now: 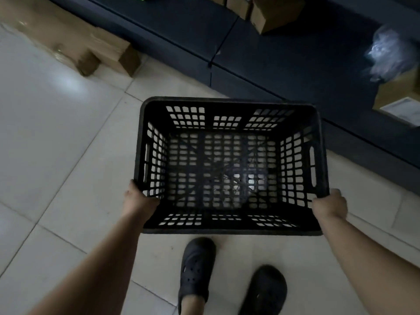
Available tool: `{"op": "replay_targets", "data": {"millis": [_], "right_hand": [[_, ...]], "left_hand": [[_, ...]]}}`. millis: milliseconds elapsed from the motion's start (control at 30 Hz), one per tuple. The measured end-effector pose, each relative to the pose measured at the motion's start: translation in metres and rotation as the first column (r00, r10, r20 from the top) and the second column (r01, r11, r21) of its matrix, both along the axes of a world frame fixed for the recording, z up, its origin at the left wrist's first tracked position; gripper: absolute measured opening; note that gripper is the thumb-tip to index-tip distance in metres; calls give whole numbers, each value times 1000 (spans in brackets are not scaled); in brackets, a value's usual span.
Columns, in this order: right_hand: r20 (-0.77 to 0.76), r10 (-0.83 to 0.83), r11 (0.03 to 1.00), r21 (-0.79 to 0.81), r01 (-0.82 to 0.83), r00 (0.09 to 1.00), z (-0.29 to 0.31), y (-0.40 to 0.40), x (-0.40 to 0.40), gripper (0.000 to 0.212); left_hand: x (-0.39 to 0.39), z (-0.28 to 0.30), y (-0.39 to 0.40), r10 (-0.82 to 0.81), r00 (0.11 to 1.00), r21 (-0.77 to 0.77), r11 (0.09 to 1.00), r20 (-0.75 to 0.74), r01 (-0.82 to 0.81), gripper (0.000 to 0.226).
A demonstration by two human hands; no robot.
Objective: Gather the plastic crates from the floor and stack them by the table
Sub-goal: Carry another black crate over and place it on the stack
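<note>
Head view: a black plastic crate [229, 164], open side up and with nothing in it, was held out in front of the person, over the pale tiled floor [56, 137]. The tiles showed through its lattice base and walls. The left hand [138, 198] gripped the near-left corner of the rim, fingers curled over the edge. The right hand [329, 204] gripped the near-right corner the same way. Both forearms reached forward from the bottom of the frame. Under the crate's near edge were two feet in dark clogs [196, 269] on the tiles. A dark low table [284, 57] ran diagonally across the top right, just beyond the crate's far side. Cardboard boxes [275, 12] sat on it at the top, and a blurred clear plastic bag [386, 53] lay near its right end. More cardboard boxes [95, 51] lay on the floor at upper left, against the table edge.
</note>
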State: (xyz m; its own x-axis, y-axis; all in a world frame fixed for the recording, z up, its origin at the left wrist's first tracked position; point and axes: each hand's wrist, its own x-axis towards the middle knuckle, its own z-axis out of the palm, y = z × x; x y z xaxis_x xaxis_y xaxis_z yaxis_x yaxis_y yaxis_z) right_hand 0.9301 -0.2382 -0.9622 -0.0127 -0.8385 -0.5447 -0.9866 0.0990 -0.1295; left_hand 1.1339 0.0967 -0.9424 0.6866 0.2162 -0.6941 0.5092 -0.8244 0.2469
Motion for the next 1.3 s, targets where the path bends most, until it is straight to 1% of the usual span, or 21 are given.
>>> {"op": "replay_targets", "data": {"millis": [67, 100, 167, 233, 300, 333, 367, 467, 533, 600, 700, 800, 867, 933, 1033, 1167, 1200, 1300], "right_hand": [[-8, 37, 998, 46, -37, 999, 2, -9, -9, 20], [-3, 55, 997, 59, -55, 998, 8, -12, -13, 18], [19, 66, 997, 44, -67, 998, 29, -15, -21, 23], [36, 38, 999, 14, -38, 999, 57, -15, -32, 31], [20, 33, 999, -22, -32, 999, 93, -15, -43, 29], [0, 35, 999, -35, -35, 999, 114, -15, -50, 26], [-24, 27, 999, -42, -28, 999, 137, -15, -58, 25], [-92, -47, 999, -25, 45, 995, 211, -12, -90, 31], [-108, -104, 994, -30, 101, 989, 264, -6, -119, 31], [-72, -181, 983, -57, 177, 981, 318, 3, -147, 31], [13, -283, 953, -114, 282, 959, 399, 15, -188, 37], [100, -376, 907, -163, 388, 921, 464, 28, -228, 42], [168, -447, 859, -192, 474, 878, 495, 38, -257, 45], [234, -506, 802, -226, 553, 830, 518, 50, -287, 45], [342, -613, 675, -241, 697, 712, 541, 67, -333, 44], [406, -695, 552, -228, 802, 593, 558, 81, -401, 41], [413, -703, 537, -226, 813, 579, 560, 82, -420, 41], [371, -727, 528, -235, 816, 577, 568, 83, -481, 41]], "left_hand": [[1, -4, 4, 45, 998, 2, 999, -31, -45, 51], [-1, -2, 6, 52, 998, 3, 999, -40, -52, 48], [-8, 10, 9, 55, 998, 8, 998, 6, -55, 45], [-13, 35, 8, 51, 996, 19, 998, 70, -53, 39], [-16, 69, 1, 16, 995, 20, 1000, 102, -18, 21], [-16, 87, -4, -24, 994, 25, 999, 107, 21, 11], [-16, 104, -9, -45, 994, 31, 999, 104, 42, 8], [-26, 166, -24, -99, 993, 46, 994, 61, 96, 12], [-40, 214, -35, -148, 988, 34, 989, 47, 147, 13], [-51, 263, -44, -202, 976, -2, 979, 77, 203, 17], [-63, 328, -62, -277, 951, -38, 958, 138, 285, 14], [-70, 388, -91, -392, 893, -74, 906, 220, 416, 10], [-79, 426, -116, -420, 856, -152, 865, 301, 478, 4], [-92, 457, -144, -440, 835, -214, 827, 330, 520, 5], [-118, 492, -183, -490, 799, -264, 767, 348, 585, 14], [-176, 530, -235, -651, 656, -240, 615, 383, 751, 18], [-193, 536, -245, -679, 627, -229, 587, 382, 776, 18], [-252, 547, -272, -725, 589, -232, 542, 356, 808, 20]]}}
